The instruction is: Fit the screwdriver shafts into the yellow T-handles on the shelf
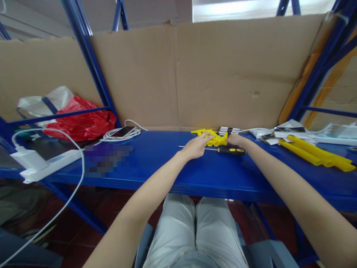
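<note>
A small cluster of yellow plastic pieces [216, 140], some of them tube-shaped, lies near the back of the blue table. My left hand [197, 146] reaches over its left side, fingers stretched out and fingertips on or just above the pieces. At the right end of the cluster is my right hand [235, 140]; its fingers look bent, but whether they grip a piece is hidden. In front of the pieces lies a screwdriver [231, 150] with a black and yellow handle, its metal shaft pointing left and passing by my left hand.
Yellow tubes [315, 152] and white packets [290, 130] lie at the right. Striped black-and-white items [227, 130] sit behind the cluster. At the left are a coiled white cable [121, 137], a red plastic bag [83, 119] and a power strip [55, 165]. Cardboard [223, 74] walls the back.
</note>
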Motion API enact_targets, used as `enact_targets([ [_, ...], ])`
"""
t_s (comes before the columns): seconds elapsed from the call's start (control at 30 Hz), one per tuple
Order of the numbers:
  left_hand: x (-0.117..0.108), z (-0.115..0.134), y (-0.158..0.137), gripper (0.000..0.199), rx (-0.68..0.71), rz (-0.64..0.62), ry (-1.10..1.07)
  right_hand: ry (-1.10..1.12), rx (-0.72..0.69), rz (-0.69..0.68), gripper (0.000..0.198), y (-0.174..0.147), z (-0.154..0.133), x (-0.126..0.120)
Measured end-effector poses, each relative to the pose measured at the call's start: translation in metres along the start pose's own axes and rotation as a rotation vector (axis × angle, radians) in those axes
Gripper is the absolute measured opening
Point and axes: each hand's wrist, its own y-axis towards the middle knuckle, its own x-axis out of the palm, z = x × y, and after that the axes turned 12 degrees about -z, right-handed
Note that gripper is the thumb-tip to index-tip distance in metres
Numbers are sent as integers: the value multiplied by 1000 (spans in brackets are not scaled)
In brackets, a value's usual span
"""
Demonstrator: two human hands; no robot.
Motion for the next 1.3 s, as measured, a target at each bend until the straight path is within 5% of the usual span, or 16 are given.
enact_targets([
  [0.33,0,2,0,65,-3,-13,5,-309,-19,14,21,21,1,3],
  [0.8,2,-1,1,67,-14,-42,18,-215,-195,32,22,6,3,5],
  [0.97,8,-9,3,68,-5,-17,-14,7,-341,96,21,-1,2,1],
  [1.13,13,-16,4,73,-22,16,-48,436,-459,-100,13,-24,-15,-1],
  [1.3,11,-13,4,71,-87,10,-58,560,-499,-323,29,-43,-32,5],
])
